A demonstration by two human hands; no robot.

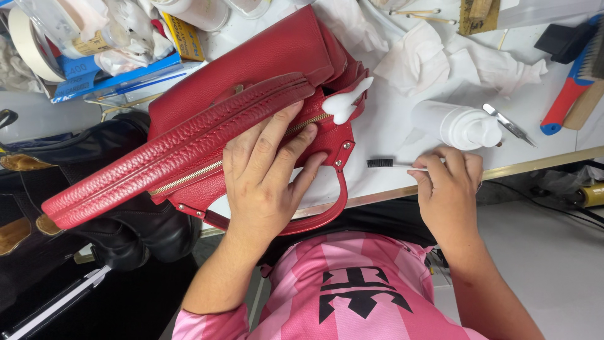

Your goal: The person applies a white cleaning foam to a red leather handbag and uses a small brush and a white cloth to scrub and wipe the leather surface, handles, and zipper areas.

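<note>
Worked at a white desk with a pale gold-coloured near edge, above a light floor on the right and dark black bags on the left. Cluttered along the far side: crumpled white cloths, a clear plastic tub stuffed with white rags and small packets, a roll of tape, a blue flat packet, a red-and-blue handled brush at far right. Lay on its side near the right hand: a white pump bottle, nozzle toward the right, contents not visible, with metal tweezers just beyond it. Rested half on the desk, half over the near edge: a red leather handbag, long axis running from near left up to far right, gold zip along the same line, handle loop hanging toward the wearer, a blob of white foam sitting on its right end. Pressed flat on the bag's side: left hand, fingers spread wide across the zip. Pinched a small black-bristled brush by its thin white handle: right hand, fingers closed narrow around it, bristles pointing left toward the bag, just beside its corner.
</note>
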